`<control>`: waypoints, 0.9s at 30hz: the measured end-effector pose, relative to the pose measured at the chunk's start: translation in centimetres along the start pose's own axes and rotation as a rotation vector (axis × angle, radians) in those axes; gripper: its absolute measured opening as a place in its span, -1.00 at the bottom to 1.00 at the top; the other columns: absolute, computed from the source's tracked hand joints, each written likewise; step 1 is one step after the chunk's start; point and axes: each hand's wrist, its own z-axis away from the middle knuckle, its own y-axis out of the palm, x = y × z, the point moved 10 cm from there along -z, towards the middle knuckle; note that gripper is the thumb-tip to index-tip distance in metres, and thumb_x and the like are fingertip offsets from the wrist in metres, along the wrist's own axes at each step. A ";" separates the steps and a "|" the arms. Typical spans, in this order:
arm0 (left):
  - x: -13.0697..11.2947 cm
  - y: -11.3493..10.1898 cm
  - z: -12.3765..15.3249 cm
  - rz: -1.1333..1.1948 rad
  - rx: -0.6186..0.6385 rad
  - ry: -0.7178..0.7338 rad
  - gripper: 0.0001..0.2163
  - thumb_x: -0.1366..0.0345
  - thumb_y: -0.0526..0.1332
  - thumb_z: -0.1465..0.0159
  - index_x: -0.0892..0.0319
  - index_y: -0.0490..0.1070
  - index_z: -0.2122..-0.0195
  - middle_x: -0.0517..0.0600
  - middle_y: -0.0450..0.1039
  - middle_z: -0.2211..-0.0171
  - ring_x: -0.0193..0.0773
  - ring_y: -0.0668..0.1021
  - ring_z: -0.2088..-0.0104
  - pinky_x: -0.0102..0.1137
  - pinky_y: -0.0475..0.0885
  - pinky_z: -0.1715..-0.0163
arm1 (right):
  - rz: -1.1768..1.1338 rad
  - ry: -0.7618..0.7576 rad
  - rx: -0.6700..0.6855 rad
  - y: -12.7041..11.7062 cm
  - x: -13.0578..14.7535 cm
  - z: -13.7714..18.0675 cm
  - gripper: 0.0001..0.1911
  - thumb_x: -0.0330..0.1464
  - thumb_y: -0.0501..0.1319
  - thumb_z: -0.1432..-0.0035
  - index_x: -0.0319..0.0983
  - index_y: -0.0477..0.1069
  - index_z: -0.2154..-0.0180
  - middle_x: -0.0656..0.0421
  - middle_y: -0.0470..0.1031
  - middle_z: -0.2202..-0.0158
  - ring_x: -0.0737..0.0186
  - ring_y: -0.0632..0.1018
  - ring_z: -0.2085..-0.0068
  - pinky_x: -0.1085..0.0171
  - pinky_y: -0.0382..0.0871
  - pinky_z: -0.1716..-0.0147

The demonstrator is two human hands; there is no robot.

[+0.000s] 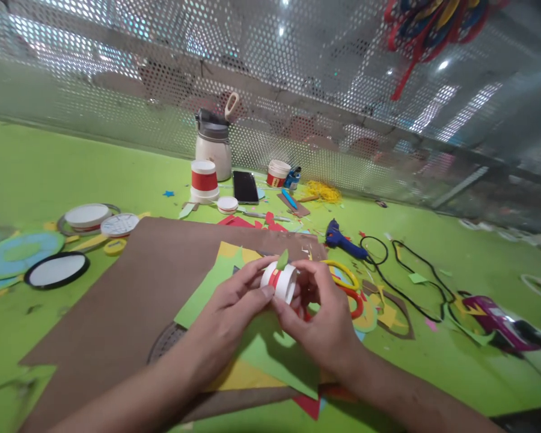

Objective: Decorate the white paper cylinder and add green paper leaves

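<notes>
Between my two hands is a small white paper cup (pixel 290 284) with a red band round it, tilted on its side so its rim faces right. A green paper leaf (pixel 282 260) sticks up from its upper side. My left hand (pixel 228 307) grips the cup from the left, thumb pressed on the band. From the right, my right hand (pixel 327 310) pinches the rim end; some of its fingers are hidden behind the cup. Beneath lie green paper sheets (pixel 275 355), a yellow sheet (pixel 247 376) and brown card (pixel 108 300). Scissors with red and yellow handles (pixel 357 304) lie partly behind my right hand.
A blue glue gun (pixel 345 240) with a black cord lies at right, near a purple power strip (pixel 496 325). Behind stand a red-banded cup stack (pixel 204 180), a white jug (pixel 213 147) and a phone (pixel 246 187). Round lids (pixel 88 216) sit at left. A perforated metal screen (pixel 162 78) borders the table.
</notes>
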 end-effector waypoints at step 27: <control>0.4 -0.3 -0.6 0.110 -0.028 -0.073 -0.69 0.26 0.25 -0.22 0.17 0.37 0.02 0.06 0.53 0.15 -0.18 0.55 0.20 -0.27 0.38 0.11 | -0.424 0.261 0.243 2.0 -2.0 -0.3 -0.63 -0.19 0.18 -0.18 -0.16 0.29 0.00 0.24 0.31 0.36 0.37 0.39 0.47 0.40 0.37 0.56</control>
